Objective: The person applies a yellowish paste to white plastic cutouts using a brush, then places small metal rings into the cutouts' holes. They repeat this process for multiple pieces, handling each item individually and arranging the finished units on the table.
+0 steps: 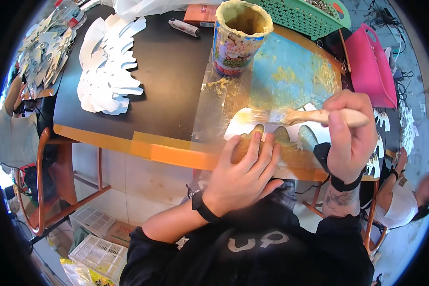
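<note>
My right hand [350, 133] grips the wooden handle of a flat paintbrush [314, 117], held nearly level. Its bristles, smeared yellowish, lie over the left end of a white cut-out piece [233, 127] with a scalloped near edge. My left hand [245, 176] rests with fingers spread and fingertips on the near edge of that piece, by the table's front edge. Rounded gaps in the piece show the stained mat beneath, partly hidden by my fingers. Beyond the brush stands an open printed can [236, 52], its rim crusted with a yellowish paste.
A fanned stack of white cut-outs [107, 66] lies on the dark table [171, 90]. A blue stained sheet [291, 66], a green basket [310, 19] and a pink bin [372, 66] are at the far right. More pieces [45, 52] are heaped far left. Another person [403, 200] sits at right.
</note>
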Tool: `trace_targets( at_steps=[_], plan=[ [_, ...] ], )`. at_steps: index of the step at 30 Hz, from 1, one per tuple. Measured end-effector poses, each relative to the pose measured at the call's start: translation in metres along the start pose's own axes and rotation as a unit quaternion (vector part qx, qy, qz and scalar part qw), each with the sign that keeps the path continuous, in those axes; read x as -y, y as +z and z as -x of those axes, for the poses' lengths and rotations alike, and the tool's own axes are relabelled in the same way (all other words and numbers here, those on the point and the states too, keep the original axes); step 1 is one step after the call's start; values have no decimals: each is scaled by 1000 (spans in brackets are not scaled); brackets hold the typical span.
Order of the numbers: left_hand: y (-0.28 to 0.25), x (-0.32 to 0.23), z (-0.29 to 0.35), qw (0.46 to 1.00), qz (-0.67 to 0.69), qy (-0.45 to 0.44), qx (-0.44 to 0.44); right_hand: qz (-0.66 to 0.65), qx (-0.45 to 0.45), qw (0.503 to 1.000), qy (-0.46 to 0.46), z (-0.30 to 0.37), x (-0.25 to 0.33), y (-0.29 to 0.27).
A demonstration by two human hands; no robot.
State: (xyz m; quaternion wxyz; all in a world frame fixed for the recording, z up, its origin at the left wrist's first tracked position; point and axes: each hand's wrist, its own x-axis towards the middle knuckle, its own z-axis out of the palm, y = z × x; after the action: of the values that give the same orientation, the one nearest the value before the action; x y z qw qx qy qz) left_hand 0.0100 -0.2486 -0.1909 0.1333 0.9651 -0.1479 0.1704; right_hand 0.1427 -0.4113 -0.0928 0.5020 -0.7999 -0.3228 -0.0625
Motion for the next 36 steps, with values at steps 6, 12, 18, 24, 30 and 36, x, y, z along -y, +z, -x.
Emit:
trace_targets(
  at_steps=[6, 12, 18, 24, 30, 36],
  plan=[
    [0, 2, -1, 1000, -9, 6, 3, 76, 93, 991, -56, -6, -8, 11],
    [2, 1, 0, 1000, -13, 4, 9, -30, -1, 998, -48, 5, -10, 17],
    [0, 1, 1, 1000, -3, 6, 13, 70, 16, 997, -40, -1, -13, 6],
    [3, 0, 0, 1000, -4, 4, 9, 68, 64, 989, -118, 1, -17, 23],
    [3, 2, 1, 1000, -9, 7, 4, -34, -15, 998, -51, 2, -6, 15],
    [3, 3, 2, 1000, -16, 11, 1, 58, 46, 994, -78, -9, -10, 17]
  ],
)
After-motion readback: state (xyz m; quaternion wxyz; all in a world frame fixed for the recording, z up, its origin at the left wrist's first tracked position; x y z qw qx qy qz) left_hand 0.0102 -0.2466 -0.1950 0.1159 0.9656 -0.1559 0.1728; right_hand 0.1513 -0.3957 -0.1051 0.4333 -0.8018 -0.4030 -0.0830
